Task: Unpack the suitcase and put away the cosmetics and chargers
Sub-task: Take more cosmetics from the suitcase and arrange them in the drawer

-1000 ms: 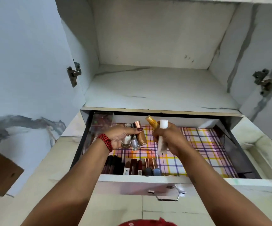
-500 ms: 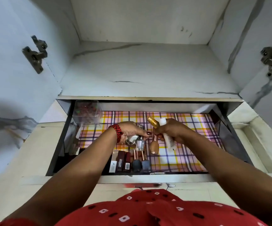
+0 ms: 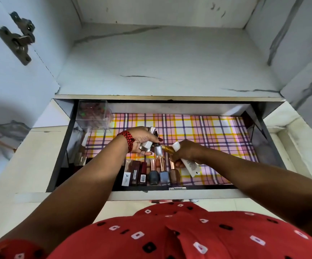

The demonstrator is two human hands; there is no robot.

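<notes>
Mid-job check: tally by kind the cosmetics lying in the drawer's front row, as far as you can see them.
Nail polish bottles: 3
Dark red lipsticks: 2
White-labelled pack: 1
Total: 6 in view; the left forearm may hide more.

Head camera looks steeply down into the open drawer (image 3: 274, 146).
</notes>
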